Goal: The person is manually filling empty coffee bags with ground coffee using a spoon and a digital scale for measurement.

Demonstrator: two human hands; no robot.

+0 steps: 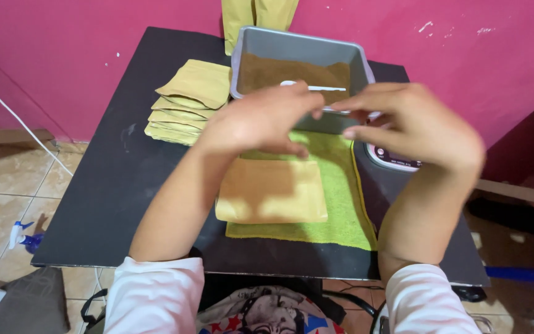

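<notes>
Kraft-brown paper sits under my fingertips: my left hand [261,120] and right hand [415,124] are curled over the top edge of a filled pouch [271,190], though whether they pinch it I cannot tell. The pouch lies flat on a green towel [335,210]. Just beyond stands a metal tray of brown powder [298,68], with a stack of empty pouches [186,102] to its left on the black table [125,185].
</notes>
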